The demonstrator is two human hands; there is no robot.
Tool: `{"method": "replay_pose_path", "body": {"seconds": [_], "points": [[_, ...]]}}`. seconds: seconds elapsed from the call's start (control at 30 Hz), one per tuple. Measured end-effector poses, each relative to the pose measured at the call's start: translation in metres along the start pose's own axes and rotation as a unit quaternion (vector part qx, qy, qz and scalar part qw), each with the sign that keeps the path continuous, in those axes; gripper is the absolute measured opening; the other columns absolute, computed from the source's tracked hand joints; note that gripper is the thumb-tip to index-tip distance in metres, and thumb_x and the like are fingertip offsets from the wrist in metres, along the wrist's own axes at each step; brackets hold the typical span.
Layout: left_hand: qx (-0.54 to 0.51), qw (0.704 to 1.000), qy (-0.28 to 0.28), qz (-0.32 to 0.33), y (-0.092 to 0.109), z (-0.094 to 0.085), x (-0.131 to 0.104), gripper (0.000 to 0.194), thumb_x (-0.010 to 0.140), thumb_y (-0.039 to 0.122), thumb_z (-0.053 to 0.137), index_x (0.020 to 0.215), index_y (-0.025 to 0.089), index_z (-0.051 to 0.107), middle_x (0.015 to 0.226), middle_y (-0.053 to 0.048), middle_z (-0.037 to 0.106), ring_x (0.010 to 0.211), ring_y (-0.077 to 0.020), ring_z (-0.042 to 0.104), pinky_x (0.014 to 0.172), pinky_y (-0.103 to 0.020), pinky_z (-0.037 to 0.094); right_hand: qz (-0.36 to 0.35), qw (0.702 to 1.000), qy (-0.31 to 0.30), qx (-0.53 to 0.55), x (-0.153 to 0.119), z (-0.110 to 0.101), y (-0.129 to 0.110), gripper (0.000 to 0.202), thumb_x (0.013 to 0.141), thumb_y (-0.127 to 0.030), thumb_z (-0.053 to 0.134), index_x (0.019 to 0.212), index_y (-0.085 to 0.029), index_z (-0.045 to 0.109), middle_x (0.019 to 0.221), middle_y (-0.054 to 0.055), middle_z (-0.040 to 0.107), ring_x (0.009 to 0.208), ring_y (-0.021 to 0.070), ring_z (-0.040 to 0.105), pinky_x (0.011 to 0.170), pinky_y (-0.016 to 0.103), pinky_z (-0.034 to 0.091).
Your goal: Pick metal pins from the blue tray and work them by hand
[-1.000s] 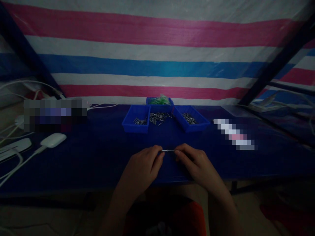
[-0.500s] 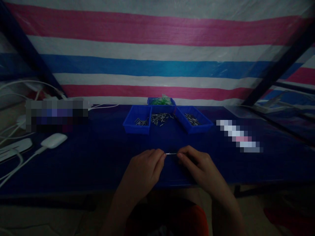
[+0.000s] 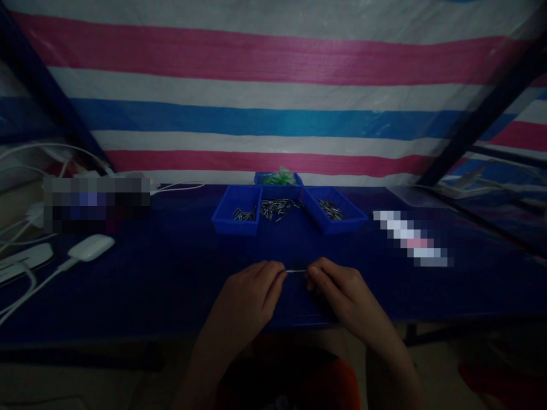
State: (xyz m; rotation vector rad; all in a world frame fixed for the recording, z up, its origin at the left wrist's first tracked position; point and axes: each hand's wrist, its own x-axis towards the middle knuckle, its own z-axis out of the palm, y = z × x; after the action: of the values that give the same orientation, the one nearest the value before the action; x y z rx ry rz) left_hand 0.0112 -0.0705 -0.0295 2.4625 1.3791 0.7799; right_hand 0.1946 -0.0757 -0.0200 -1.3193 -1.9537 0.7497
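The left hand (image 3: 251, 291) and right hand (image 3: 342, 289) pinched opposite ends of a slim metal pin (image 3: 294, 271) over the worktop (image 3: 149, 279). It was probably light, stiff and slippery, best taken by its ends.

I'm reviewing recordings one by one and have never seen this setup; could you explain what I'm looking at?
There is no machine here: a person works with two bare hands, seen from a camera on their head, looking forward and down. The left hand and right hand each pinch one end of a thin metal piece. On the blue table, the left bin and right bin hold small metal pieces, with a loose pile between them. The rear bin holds something green, too dim to identify.
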Motion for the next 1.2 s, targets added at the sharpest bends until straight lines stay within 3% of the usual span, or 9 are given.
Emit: {"method": "replay_pose_path", "body": {"seconds": [0.2, 0.37, 0.67, 0.87, 1.03, 1.2], "points": [[-0.009, 1.0, -0.01, -0.017, 0.0002, -0.0015, 0.0006, 0.023, 0.091, 0.026, 0.029, 0.087, 0.02, 0.051, 0.078, 0.001, 0.06, 0.071, -0.0113, 0.058, 0.065, -0.023, 0.042, 0.013, 0.996, 0.078, 0.032, -0.0008, 0.0019, 0.0042, 0.016, 0.086, -0.034, 0.044, 0.094, -0.021, 0.049, 0.078, 0.001, 0.059, 0.067, 0.0122, 0.055, 0.059, 0.024, 0.042], [-0.003, 0.999, -0.02, -0.027, 0.0004, -0.0016, 0.0004, 0.024, 0.092, 0.024, 0.025, 0.084, 0.02, 0.048, 0.071, 0.002, 0.057, 0.065, -0.0108, 0.056, 0.058, -0.023, 0.039, -0.024, 1.0, 0.019, -0.004, -0.0018, 0.0009, 0.0, 0.011, 0.085, -0.032, 0.046, 0.084, -0.022, 0.05, 0.074, 0.0, 0.056, 0.063, 0.0116, 0.052, 0.056, 0.024, 0.04], [0.017, 0.999, -0.034, -0.009, -0.0034, 0.0009, 0.0002, 0.018, 0.091, 0.02, 0.029, 0.083, 0.02, 0.046, 0.072, 0.003, 0.056, 0.066, -0.0114, 0.055, 0.059, -0.023, 0.037, -0.077, 0.997, -0.012, -0.016, -0.0049, 0.0006, 0.0002, 0.009, 0.086, -0.03, 0.046, 0.085, -0.022, 0.051, 0.083, 0.001, 0.057, 0.072, 0.0126, 0.052, 0.065, 0.026, 0.04], [0.016, 0.999, -0.037, -0.015, -0.003, 0.0004, -0.0002, 0.019, 0.091, 0.022, 0.03, 0.086, 0.021, 0.049, 0.076, 0.002, 0.059, 0.072, -0.0124, 0.057, 0.064, -0.024, 0.04, -0.085, 0.996, -0.023, -0.017, -0.0058, 0.0001, -0.0007, 0.013, 0.086, -0.03, 0.045, 0.08, -0.022, 0.053, 0.078, 0.0, 0.057, 0.071, 0.0128, 0.054, 0.064, 0.025, 0.04], [-0.002, 0.999, 0.029, -0.034, -0.001, 0.0002, 0.0008, 0.019, 0.091, 0.026, 0.032, 0.098, 0.022, 0.049, 0.089, 0.0, 0.062, 0.081, -0.0134, 0.06, 0.072, -0.026, 0.044, -0.047, 0.999, 0.021, -0.013, -0.0038, 0.0005, 0.0011, 0.015, 0.086, -0.031, 0.044, 0.08, -0.021, 0.054, 0.074, 0.0, 0.057, 0.067, 0.0126, 0.053, 0.061, 0.025, 0.04], [0.005, 0.999, 0.028, -0.04, 0.0006, -0.0008, 0.0004, 0.017, 0.089, 0.027, 0.037, 0.102, 0.023, 0.048, 0.089, 0.001, 0.063, 0.079, -0.0144, 0.061, 0.069, -0.027, 0.045, 0.001, 0.996, 0.09, 0.021, -0.002, 0.0017, 0.0067, 0.018, 0.084, -0.034, 0.047, 0.096, -0.023, 0.055, 0.087, 0.001, 0.06, 0.076, 0.0142, 0.056, 0.065, 0.026, 0.043]]}}
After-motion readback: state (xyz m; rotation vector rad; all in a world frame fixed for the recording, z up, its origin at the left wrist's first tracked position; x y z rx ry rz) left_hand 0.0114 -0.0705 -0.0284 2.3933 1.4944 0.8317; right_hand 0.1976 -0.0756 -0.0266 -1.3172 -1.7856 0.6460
